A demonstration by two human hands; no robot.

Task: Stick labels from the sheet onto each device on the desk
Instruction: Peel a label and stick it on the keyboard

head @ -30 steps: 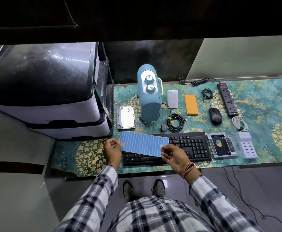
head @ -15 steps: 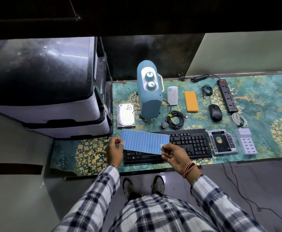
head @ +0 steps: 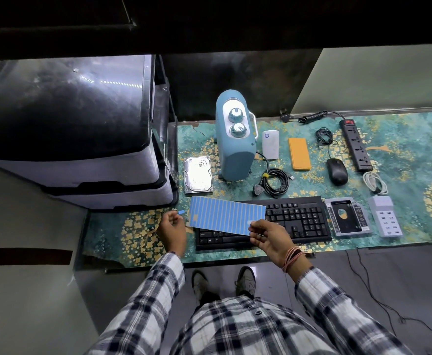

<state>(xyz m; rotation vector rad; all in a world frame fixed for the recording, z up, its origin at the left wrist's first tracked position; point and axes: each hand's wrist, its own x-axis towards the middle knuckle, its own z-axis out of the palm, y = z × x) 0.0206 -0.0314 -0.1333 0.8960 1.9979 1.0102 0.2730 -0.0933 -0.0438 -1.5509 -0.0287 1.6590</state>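
A blue striped label sheet hangs over the left end of the black keyboard. My right hand pinches its right lower corner. My left hand is just left of the sheet and pinches a small blue label peeled off it. On the desk stand a hard drive, a blue heater with two knobs, a white box, an orange power bank, a mouse, a power strip, a drive caddy and a white hub.
A large black and grey printer fills the left side, touching the desk mat. Coiled cables lie behind the keyboard. A white cable lies by the power strip. Wires trail on the floor at right.
My left hand has come off the sheet's left edge and moved left with one small label in its fingertips. The right hand still holds the sheet.
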